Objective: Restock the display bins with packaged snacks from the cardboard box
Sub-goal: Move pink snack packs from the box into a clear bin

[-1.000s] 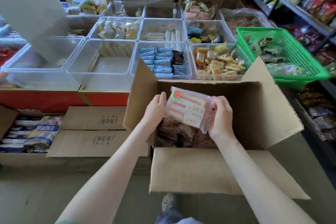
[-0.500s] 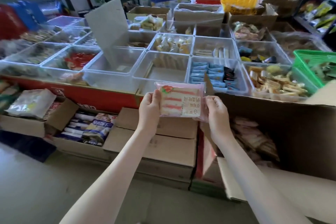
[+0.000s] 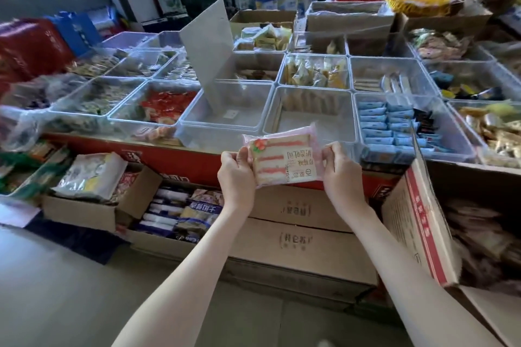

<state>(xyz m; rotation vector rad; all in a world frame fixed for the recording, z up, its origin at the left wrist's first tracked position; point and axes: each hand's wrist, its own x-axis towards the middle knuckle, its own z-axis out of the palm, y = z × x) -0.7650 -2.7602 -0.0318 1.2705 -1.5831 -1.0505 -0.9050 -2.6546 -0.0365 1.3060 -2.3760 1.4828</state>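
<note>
A pink-and-white striped snack packet point(image 3: 283, 159) is held up between both hands. My left hand point(image 3: 235, 172) grips its left edge and my right hand point(image 3: 339, 169) grips its right edge. The packet hangs in front of the near edge of two clear display bins, one point(image 3: 225, 117) with only a small label inside and one point(image 3: 313, 118) with a row of pale packets at its far wall. The open cardboard box point(image 3: 423, 222) stands at the right, with more brown packets point(image 3: 485, 242) inside it.
Many clear bins hold snacks: blue packets point(image 3: 392, 124), red packets point(image 3: 166, 105), yellow ones point(image 3: 315, 72). A grey lid point(image 3: 208, 45) stands tilted in a bin. Closed and open cartons point(image 3: 293, 236) line the floor below the red counter front point(image 3: 174, 158).
Both hands lifted the packet out of the cardboard box and carried it left and up, toward the front bins. The view swung left, so the box now sits at the right edge.
</note>
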